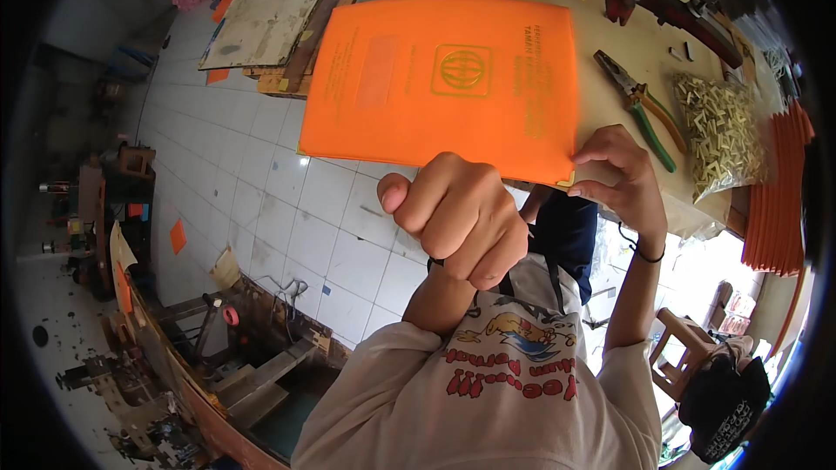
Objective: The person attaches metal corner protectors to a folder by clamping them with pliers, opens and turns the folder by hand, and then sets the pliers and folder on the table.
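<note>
An orange folder (366,78) with gold print, a round emblem and a clear window spans the upper middle of the view. Small gold metal corner pieces show on it, one at the lower left and one at the lower right. My right hand (620,176) pinches the lower right corner between thumb and fingers. In front of the folder's lower edge, my left hand (461,219) is closed in a fist, knuckles up. Whatever lies inside the fist is hidden. Pliers (646,113) with green and orange handles lie on the table, right of the folder.
A clear bag of small gold metal pieces (718,132) lies on the pale worktable (601,78). Beyond stands a dark red metal machine (666,9). Stacked orange covers (775,200) hang at the right edge. White floor tiles (287,200) and a wooden stool (684,352) show below.
</note>
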{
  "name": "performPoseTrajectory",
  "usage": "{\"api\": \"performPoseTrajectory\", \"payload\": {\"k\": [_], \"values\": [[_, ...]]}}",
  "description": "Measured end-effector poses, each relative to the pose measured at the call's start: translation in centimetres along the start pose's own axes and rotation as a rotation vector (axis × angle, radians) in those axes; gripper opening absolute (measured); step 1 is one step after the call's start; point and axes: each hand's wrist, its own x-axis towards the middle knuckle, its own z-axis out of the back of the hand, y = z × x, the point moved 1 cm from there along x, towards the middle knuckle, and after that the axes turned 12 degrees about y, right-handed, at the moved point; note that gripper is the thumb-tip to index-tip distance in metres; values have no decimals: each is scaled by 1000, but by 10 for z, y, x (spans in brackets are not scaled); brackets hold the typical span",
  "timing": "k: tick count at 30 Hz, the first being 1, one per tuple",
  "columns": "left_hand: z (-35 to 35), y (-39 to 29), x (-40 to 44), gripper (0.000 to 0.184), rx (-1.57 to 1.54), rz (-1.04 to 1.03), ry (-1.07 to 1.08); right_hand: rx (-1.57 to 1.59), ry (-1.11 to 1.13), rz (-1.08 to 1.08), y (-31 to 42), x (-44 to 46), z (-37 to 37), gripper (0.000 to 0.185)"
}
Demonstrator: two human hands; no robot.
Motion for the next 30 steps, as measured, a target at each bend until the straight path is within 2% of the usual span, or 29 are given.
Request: {"api": "performPoseTrajectory", "payload": {"k": [5,8,10,19,30], "values": [[5,11,-1,49,-28,4,10,-79,-212,-113,44,-18,-8,35],[12,18,-1,49,-49,32,49,167,-263,213,89,-22,-17,39],[18,20,0,50,-52,90,114,162,-263,296,107,-19,-26,40],[14,27,13,50,36,190,204,375,-329,352,117,-14,-38,36],[17,29,15,49,-1,176,207,334,-365,368,116,-12,-37,32]]}}
